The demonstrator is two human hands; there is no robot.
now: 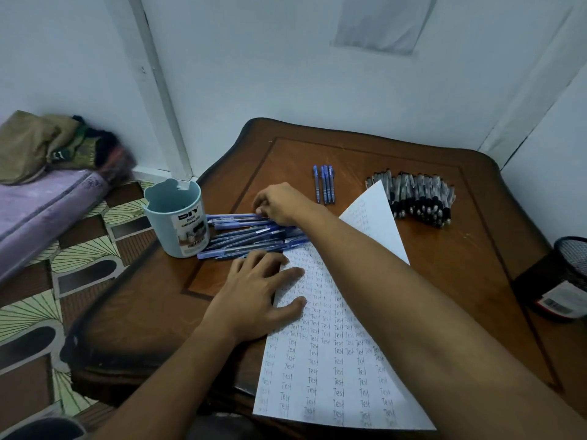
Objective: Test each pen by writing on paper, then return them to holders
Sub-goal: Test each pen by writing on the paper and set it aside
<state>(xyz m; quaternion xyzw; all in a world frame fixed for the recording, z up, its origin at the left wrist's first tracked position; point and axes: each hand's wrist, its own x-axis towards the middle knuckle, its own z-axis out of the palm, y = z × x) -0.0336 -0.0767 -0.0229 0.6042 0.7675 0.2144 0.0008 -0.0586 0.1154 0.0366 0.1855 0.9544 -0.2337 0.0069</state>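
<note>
A white sheet of paper [330, 369] covered with rows of the word "Test" lies on the wooden table [444, 265]. My left hand [257, 293] presses flat on the sheet's left edge, fingers spread. A pile of blue pens [247, 236] lies beside a pale blue holder cup [176, 217] at the table's left edge. My right hand [279, 203] reaches across to the top of that pile, and its curled fingertips pinch one blue pen. Three more blue pens [324, 184] lie side by side further back.
A heap of black-and-clear pens [419, 198] lies at the back right, partly behind the sheet's lifted corner. A black mesh holder [568, 274] stands at the right edge. White walls close the back; a patterned floor and a purple mattress [38, 211] lie to the left.
</note>
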